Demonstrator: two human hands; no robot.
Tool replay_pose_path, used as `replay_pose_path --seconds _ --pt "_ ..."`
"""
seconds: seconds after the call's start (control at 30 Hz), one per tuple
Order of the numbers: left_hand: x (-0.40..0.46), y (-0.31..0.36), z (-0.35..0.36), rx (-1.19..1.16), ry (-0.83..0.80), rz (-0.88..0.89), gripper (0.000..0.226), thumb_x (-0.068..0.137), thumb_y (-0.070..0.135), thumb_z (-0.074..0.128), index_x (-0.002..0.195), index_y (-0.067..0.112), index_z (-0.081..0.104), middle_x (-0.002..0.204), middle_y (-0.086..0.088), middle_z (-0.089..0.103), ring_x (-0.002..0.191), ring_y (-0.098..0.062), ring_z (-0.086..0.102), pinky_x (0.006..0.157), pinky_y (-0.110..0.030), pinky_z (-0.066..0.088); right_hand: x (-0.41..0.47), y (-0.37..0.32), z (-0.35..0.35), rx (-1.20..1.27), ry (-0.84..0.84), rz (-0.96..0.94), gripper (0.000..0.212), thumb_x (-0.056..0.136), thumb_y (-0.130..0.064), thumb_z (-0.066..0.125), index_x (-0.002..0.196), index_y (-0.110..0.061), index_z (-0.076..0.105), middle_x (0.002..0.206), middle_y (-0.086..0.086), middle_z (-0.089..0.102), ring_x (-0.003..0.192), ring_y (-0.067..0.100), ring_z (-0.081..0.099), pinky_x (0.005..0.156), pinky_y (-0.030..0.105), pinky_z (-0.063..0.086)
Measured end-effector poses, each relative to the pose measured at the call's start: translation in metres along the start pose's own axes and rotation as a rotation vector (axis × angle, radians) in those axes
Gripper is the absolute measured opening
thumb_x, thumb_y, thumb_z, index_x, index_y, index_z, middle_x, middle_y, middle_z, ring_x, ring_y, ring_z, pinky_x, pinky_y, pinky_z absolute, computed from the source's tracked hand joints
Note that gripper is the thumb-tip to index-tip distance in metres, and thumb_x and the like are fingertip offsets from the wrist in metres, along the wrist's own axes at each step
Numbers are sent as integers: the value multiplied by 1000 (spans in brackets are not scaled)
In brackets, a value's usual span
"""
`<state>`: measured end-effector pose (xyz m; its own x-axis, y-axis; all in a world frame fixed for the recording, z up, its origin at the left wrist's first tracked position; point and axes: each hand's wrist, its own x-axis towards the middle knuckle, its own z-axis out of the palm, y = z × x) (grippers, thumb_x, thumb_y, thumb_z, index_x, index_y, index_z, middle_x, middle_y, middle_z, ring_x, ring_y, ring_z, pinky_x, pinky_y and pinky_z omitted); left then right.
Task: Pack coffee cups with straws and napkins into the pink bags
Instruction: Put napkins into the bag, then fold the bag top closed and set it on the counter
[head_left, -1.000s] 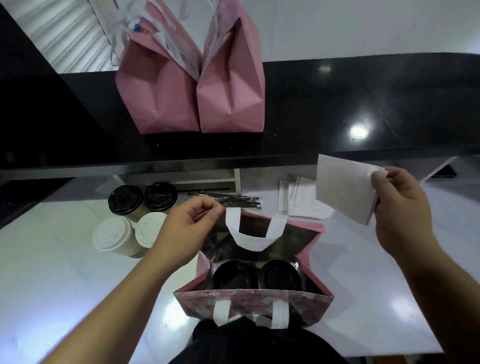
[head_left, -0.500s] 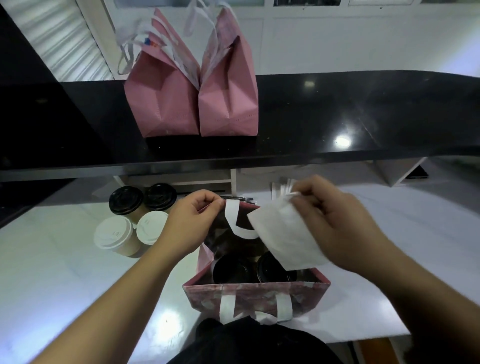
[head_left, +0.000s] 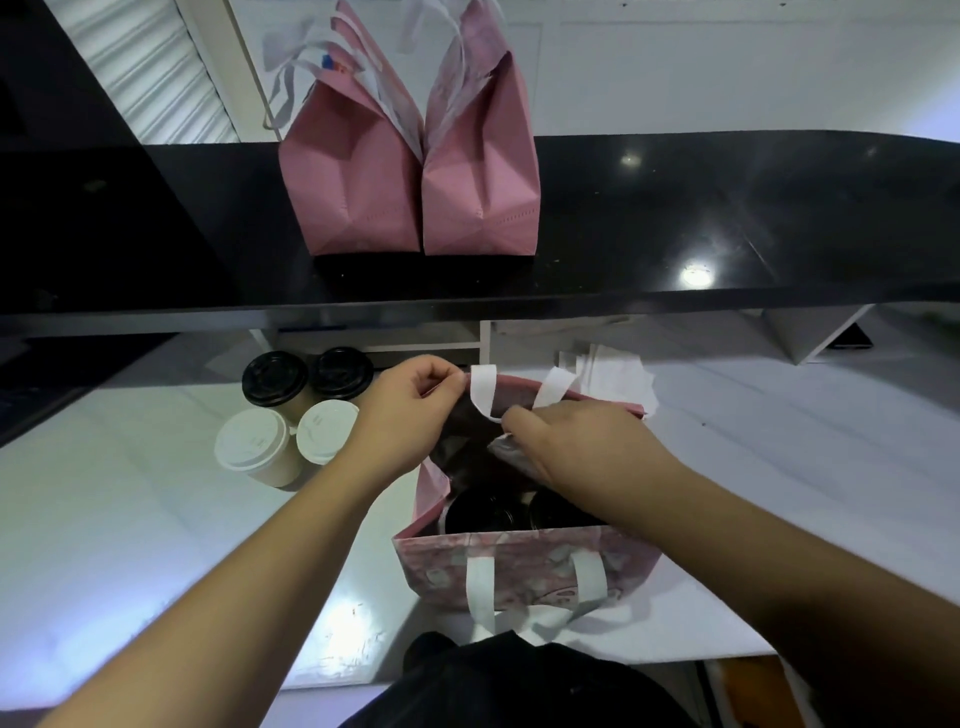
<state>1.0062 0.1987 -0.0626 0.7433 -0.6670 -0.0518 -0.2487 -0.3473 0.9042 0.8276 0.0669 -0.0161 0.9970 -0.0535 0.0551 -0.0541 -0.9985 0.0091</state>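
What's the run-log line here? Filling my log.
left hand: holds open bag rim | right hand: pushing napkin in

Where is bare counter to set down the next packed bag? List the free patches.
Free: the white counter right of the open pink bag, and the near-left stretch in front of the four lidded paper cups. The black shelf is bare right of the two folded pink bags. Crowded: behind the open bag, where the white napkin stack and both hands sit.
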Motion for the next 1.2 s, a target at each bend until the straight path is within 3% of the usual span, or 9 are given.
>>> replay_pose_path --seconds 0.1,0.27,0.43,0.53,0.67,0.77,0.87,1.0,1.2 --pt "-1 -1 1 -18 -2 -1 23 87 58 59 94 42 74 87 18 78 79 0 73 75 -38 64 -5 -15 10 83 -117 -124 16 94 -21 69 110 -18 66 95 3 70 85 23 65 65 35 50" --pt "-3 -1 1 14 5 22 10 97 46 62 94 49 71 88 24 76 82 7 71 64 -17 55 -13 -21 15 371 -612 63 29 103 -36 52 122 -23 70 118 -2 71 104 21 64 88 37 53" --pt "-9 1 -4 -1 -19 11 10 95 48 62 94 47 72 89 23 76 83 6 71 68 -23 57 -26 -7 -18 480 -399 183 32 106 -26 45 129 -32 68 123 -15 69 105 3 63 88 22 51" --pt "-18 2 -8 2 -24 9 8 98 39 66 97 44 72 94 24 75 89 7 69 69 -18 56 -56 7 -35 524 -219 262 23 103 -33 53 114 -41 71 105 -28 70 89 -7 62 69 13 48" --pt "-41 -4 -18 21 93 -47 23 95 39 72 115 45 60 114 25 63 104 3 62 74 -18 53 -99 25 -33 639 28 409 13 93 -56 58 100 -48 66 108 -37 64 103 -10 60 78 16 48" --pt "-69 -16 -39 -15 122 -64 20 92 42 73 106 42 59 106 17 65 96 -2 64 75 -24 50 -128 39 -12 717 -2 507 45 79 -77 57 116 -52 58 122 -34 60 112 -6 59 91 25 53" --pt "-98 -34 -56 -72 -185 -71 33 83 55 72 113 43 69 115 13 72 106 -5 68 91 -33 53 -140 40 6 821 -136 514 65 73 -81 65 132 -61 48 137 -37 51 119 -6 57 99 28 52" --pt "-116 -42 -50 8 -396 -18 55 84 52 77 137 52 60 140 24 63 131 -3 58 103 -29 48 -127 31 21 894 -105 470 64 75 -59 69 134 -64 45 138 -40 50 121 -10 54 94 15 45" --pt "-105 -37 -24 -70 -297 -56 35 95 21 66 120 44 74 122 14 75 111 -12 71 94 -36 59 -112 24 44 1057 22 523 49 93 -10 71 127 -45 65 132 -30 62 125 -6 57 103 20 48"
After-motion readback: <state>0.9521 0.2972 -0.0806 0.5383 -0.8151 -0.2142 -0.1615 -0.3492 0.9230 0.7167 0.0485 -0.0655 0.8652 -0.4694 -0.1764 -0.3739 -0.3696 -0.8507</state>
